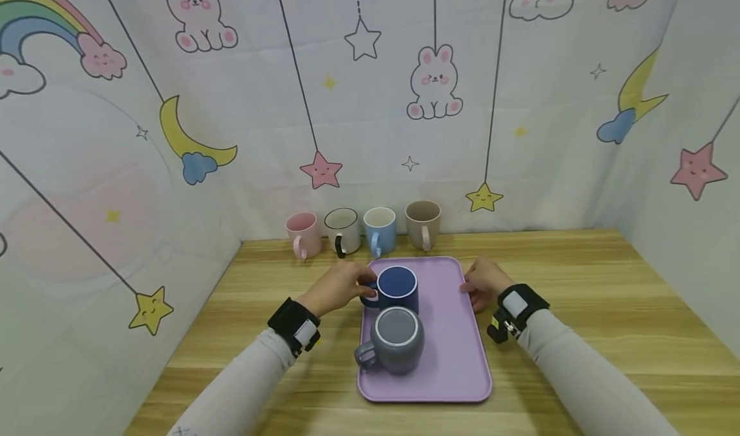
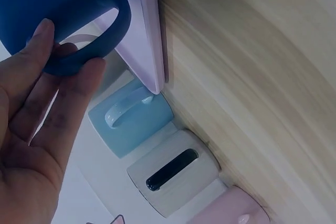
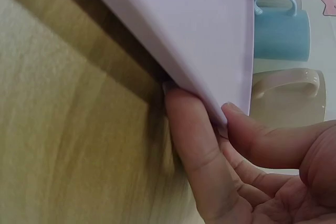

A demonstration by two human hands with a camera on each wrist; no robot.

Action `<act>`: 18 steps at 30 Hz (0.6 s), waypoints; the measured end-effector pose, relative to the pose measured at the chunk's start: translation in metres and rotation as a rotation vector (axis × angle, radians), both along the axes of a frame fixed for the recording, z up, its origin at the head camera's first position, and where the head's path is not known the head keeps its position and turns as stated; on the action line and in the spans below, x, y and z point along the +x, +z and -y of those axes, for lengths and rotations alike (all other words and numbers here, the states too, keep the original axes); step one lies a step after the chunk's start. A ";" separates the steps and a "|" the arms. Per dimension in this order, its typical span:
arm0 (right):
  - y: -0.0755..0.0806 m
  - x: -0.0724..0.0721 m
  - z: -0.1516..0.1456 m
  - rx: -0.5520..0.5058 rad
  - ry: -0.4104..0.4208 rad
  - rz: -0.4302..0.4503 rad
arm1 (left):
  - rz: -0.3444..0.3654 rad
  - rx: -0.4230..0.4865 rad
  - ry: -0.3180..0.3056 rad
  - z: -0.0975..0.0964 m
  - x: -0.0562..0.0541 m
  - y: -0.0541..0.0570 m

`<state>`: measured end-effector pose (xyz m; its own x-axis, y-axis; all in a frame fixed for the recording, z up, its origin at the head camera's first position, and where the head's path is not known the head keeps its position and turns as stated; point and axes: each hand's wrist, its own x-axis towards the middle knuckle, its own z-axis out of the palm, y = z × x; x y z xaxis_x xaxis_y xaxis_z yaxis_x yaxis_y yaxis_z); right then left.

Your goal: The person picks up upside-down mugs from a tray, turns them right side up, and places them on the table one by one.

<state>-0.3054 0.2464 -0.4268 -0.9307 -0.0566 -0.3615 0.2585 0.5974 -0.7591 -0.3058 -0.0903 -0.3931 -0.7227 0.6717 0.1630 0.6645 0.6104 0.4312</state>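
On the purple tray (image 1: 448,359) stand two mugs along its left side. At the back is a dark blue mug (image 1: 399,299), its round top edged by a pale ring. My left hand (image 1: 345,286) pinches this mug's handle (image 2: 118,27) between thumb and fingers. In front of it a grey mug (image 1: 399,349) sits upside down, its handle pointing left over the tray's rim. At the tray's far right side my right hand (image 1: 485,280) grips the edge, thumb (image 3: 257,140) on top of the rim and index finger (image 3: 191,129) low against the outside.
Along the back of the wooden table (image 1: 555,275) stands a row of mugs: pink (image 1: 304,237), white with a black handle (image 1: 345,234), light blue (image 1: 383,234) and beige (image 1: 422,227). A printed cloth (image 1: 376,134) hangs right behind them and along both sides.
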 end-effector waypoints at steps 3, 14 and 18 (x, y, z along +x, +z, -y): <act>-0.002 -0.001 0.000 0.002 -0.012 0.006 | -0.029 0.002 -0.015 -0.002 0.000 0.001; -0.004 -0.003 0.002 0.023 -0.038 0.003 | -0.019 0.060 0.027 -0.003 0.000 -0.002; -0.005 -0.003 0.001 0.034 -0.040 0.001 | -0.033 0.085 0.030 -0.004 0.000 -0.002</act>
